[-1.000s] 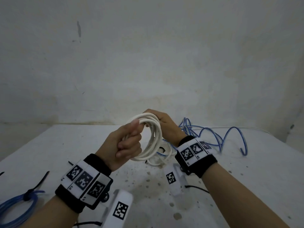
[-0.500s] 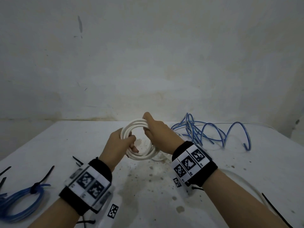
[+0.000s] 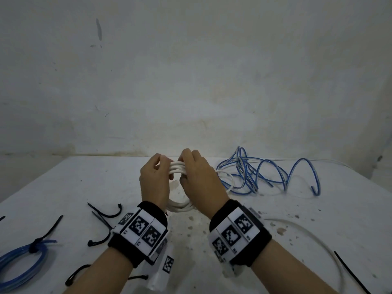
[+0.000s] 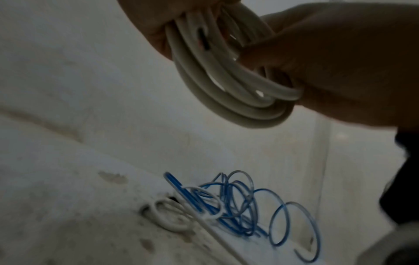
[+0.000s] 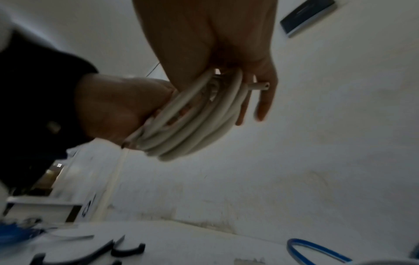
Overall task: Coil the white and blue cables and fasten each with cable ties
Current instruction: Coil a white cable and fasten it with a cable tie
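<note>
White cable (image 3: 178, 166) coiled, gripped above table, loose blue cable (image 3: 265, 175) sprawled right, tied blue coil (image 3: 19, 266) left

Looks like a bare workroom or some makeshift test setup, not a home. Plain whitewashed wall (image 3: 191, 71) with scuffs and stains, and a white counter (image 3: 212, 240) pushed right up against it, speckled with brown spots. Loose blue cable (image 3: 265, 175) and black cable ties (image 3: 106, 215) lie scattered on it. No furniture or decor in view.
</note>
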